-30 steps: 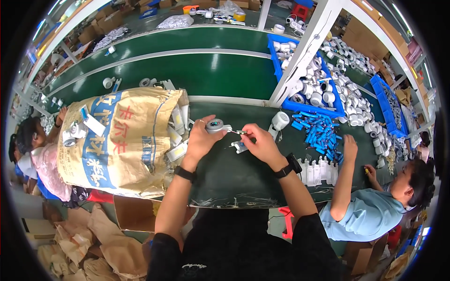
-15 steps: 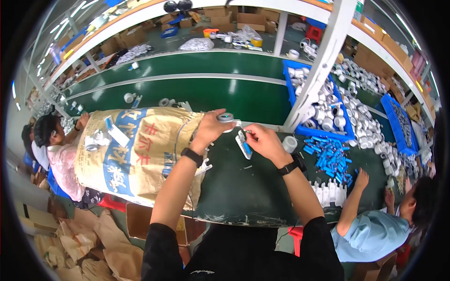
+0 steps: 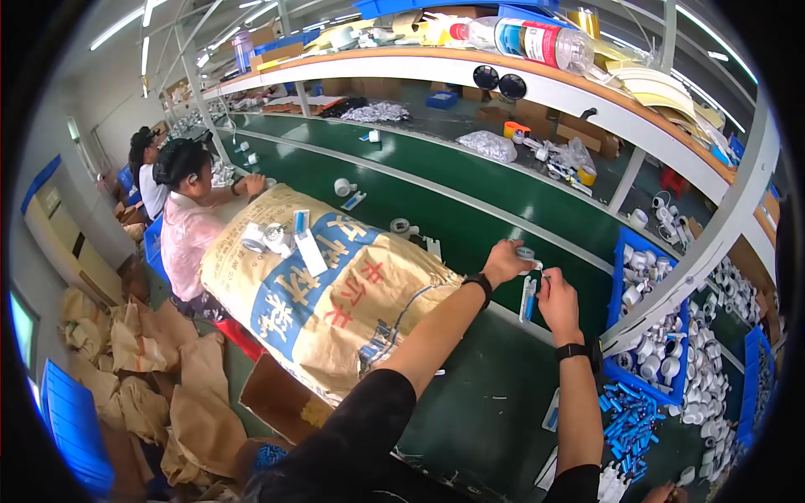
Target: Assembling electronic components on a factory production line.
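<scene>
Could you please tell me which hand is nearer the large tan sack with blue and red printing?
Left. The left hand is just right of the sack; the right hand is farther right of it.

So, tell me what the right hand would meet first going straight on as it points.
Most likely the white round part in the left hand, just ahead of the right hand, though depth is unclear.

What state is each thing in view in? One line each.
Left hand: closed on round part
Right hand: fingers bunched, grip unclear
Panel: below left hand, seemingly hanging
Sack: lying down, bulging
Bin right of hands: filled with white parts
Blue cylinders: loose heap
Bottle: on its side, capped
Carton: open
</scene>
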Action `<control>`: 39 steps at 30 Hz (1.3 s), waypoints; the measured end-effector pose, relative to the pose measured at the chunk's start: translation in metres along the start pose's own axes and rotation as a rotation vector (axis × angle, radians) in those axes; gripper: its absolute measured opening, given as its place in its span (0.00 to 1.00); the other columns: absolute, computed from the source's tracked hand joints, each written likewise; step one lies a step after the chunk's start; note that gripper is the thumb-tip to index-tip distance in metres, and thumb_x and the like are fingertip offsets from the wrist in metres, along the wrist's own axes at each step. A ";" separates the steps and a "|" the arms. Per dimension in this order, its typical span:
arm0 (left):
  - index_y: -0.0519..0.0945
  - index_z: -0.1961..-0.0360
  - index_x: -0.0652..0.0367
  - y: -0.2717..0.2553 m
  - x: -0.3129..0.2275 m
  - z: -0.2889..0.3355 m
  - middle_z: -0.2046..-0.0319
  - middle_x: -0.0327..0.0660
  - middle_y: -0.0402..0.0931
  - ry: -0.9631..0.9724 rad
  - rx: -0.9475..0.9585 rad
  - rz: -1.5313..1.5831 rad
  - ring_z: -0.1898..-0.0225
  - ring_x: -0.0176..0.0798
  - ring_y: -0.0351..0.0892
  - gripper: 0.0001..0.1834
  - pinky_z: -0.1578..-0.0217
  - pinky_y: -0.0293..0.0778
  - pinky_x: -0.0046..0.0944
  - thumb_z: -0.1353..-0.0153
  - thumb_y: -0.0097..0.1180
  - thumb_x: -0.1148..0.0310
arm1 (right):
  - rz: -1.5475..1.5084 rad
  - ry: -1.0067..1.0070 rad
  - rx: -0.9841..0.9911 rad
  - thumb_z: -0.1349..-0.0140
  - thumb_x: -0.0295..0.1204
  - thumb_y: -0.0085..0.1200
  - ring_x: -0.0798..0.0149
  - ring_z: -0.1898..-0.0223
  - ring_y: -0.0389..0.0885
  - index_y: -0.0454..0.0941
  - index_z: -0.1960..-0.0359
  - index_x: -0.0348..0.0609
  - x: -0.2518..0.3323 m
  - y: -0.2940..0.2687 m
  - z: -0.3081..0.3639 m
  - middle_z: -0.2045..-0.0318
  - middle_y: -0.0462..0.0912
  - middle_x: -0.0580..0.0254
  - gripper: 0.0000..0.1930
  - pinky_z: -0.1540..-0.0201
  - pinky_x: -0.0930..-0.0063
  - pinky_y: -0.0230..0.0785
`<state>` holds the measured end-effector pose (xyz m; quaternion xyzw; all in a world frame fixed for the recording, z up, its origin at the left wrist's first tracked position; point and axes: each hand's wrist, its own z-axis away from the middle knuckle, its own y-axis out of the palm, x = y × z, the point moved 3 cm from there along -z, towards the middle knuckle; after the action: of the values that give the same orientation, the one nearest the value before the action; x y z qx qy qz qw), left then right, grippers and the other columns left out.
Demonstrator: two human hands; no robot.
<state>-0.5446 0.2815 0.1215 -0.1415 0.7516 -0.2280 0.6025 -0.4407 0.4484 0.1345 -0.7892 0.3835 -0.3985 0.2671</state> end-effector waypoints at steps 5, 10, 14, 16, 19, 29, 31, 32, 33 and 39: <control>0.79 0.37 0.64 0.051 0.028 -0.025 0.44 0.56 0.80 0.034 -0.035 0.009 0.42 0.54 0.82 0.44 0.41 0.78 0.44 0.55 0.79 0.54 | 0.105 0.130 -0.006 0.33 0.24 0.53 0.36 0.63 0.84 0.72 0.57 0.43 -0.047 0.016 -0.011 0.66 0.85 0.42 0.06 0.62 0.44 0.76; 0.78 0.37 0.62 0.056 0.063 -0.017 0.45 0.52 0.81 0.095 -0.142 -0.120 0.42 0.53 0.80 0.43 0.40 0.76 0.45 0.56 0.79 0.61 | 0.139 0.171 0.100 0.38 0.25 0.56 0.39 0.61 0.85 0.76 0.60 0.48 -0.059 0.050 -0.014 0.67 0.86 0.47 0.06 0.61 0.46 0.76; 0.75 0.35 0.60 0.071 0.104 0.000 0.39 0.53 0.77 0.027 -0.136 -0.138 0.37 0.54 0.76 0.42 0.33 0.71 0.45 0.54 0.77 0.67 | 0.122 0.221 0.204 0.43 0.22 0.58 0.41 0.62 0.86 0.76 0.62 0.48 -0.061 0.077 -0.005 0.68 0.86 0.50 0.09 0.61 0.48 0.76; 0.76 0.39 0.62 0.077 0.089 0.022 0.42 0.55 0.78 0.076 -0.485 -0.366 0.39 0.59 0.75 0.33 0.36 0.71 0.49 0.48 0.70 0.73 | 0.100 0.206 0.262 0.44 0.22 0.57 0.40 0.61 0.86 0.76 0.61 0.46 -0.065 0.077 -0.009 0.68 0.86 0.46 0.09 0.59 0.46 0.77; 0.80 0.48 0.64 0.076 -0.011 0.101 0.51 0.53 0.82 0.200 -0.259 -0.252 0.46 0.58 0.79 0.22 0.45 0.76 0.51 0.45 0.67 0.74 | 0.089 0.167 0.257 0.44 0.26 0.59 0.38 0.62 0.85 0.78 0.65 0.48 -0.097 0.056 -0.011 0.70 0.85 0.45 0.06 0.60 0.46 0.76; 0.79 0.44 0.65 0.164 -0.055 0.246 0.47 0.50 0.76 0.208 0.190 -0.017 0.45 0.53 0.77 0.35 0.44 0.75 0.49 0.50 0.75 0.56 | -0.035 0.227 0.434 0.35 0.22 0.50 0.57 0.68 0.90 0.78 0.56 0.37 -0.102 0.060 -0.029 0.69 0.85 0.55 0.08 0.64 0.64 0.78; 0.78 0.43 0.66 0.176 -0.051 0.247 0.46 0.50 0.75 0.167 0.162 -0.063 0.45 0.53 0.76 0.37 0.43 0.74 0.50 0.51 0.75 0.55 | -0.099 0.396 0.531 0.42 0.22 0.58 0.51 0.59 0.88 0.79 0.55 0.42 -0.097 0.068 -0.026 0.62 0.87 0.52 0.13 0.56 0.61 0.77; 0.77 0.42 0.65 0.181 -0.046 0.246 0.45 0.51 0.74 0.167 0.201 -0.085 0.45 0.53 0.77 0.39 0.44 0.74 0.50 0.51 0.75 0.55 | -0.160 0.468 0.540 0.41 0.22 0.57 0.53 0.63 0.89 0.79 0.55 0.41 -0.091 0.071 -0.023 0.64 0.87 0.53 0.12 0.56 0.62 0.77; 0.76 0.41 0.65 0.183 -0.040 0.246 0.44 0.51 0.73 0.167 0.240 -0.109 0.45 0.52 0.77 0.40 0.44 0.74 0.51 0.52 0.75 0.54 | -0.170 0.455 0.546 0.41 0.22 0.57 0.53 0.63 0.89 0.79 0.55 0.41 -0.082 0.078 -0.028 0.64 0.87 0.53 0.12 0.56 0.62 0.77; 0.79 0.45 0.63 0.097 -0.035 0.264 0.47 0.49 0.76 0.211 0.140 -0.160 0.49 0.52 0.78 0.29 0.48 0.76 0.49 0.47 0.71 0.62 | -0.136 0.337 0.542 0.35 0.20 0.51 0.61 0.67 0.89 0.79 0.56 0.38 -0.085 0.070 -0.024 0.68 0.86 0.53 0.08 0.63 0.66 0.79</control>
<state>-0.2743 0.3358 0.0565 -0.1336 0.7794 -0.3409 0.5084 -0.5213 0.4754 0.0608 -0.6359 0.2485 -0.6283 0.3730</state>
